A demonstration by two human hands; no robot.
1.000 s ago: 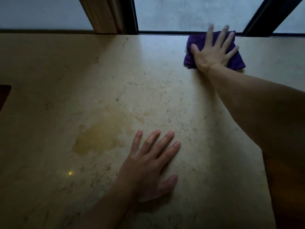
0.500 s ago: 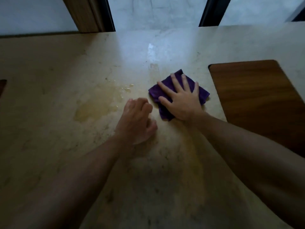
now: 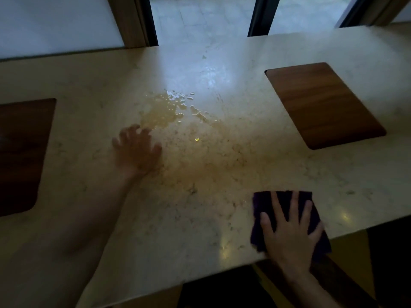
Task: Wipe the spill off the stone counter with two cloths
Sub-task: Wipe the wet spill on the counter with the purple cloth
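A yellowish spill (image 3: pixel 164 110) with shiny drops lies in the middle of the beige stone counter (image 3: pixel 89 81). A folded purple cloth (image 3: pixel 287 201) lies at the counter's near right edge. My right hand (image 3: pixel 289 232) presses flat on it with the fingers spread. Just left of the spill's near edge, my left hand (image 3: pixel 138 150) rests on the bare stone. It is blurred, its fingers are loosely bent, and it holds nothing. Only one cloth is in view.
A brown wooden inset (image 3: pixel 322 103) sits in the counter at the right, another (image 3: pixel 20 152) at the left edge. Window frames (image 3: pixel 260 16) and glass run behind the far edge. The counter's near edge passes under my right hand.
My right hand has dragged the purple cloth from the middle of the counter back to the near right edge. My left hand has shifted left, beside the spill. The view now takes in more counter.
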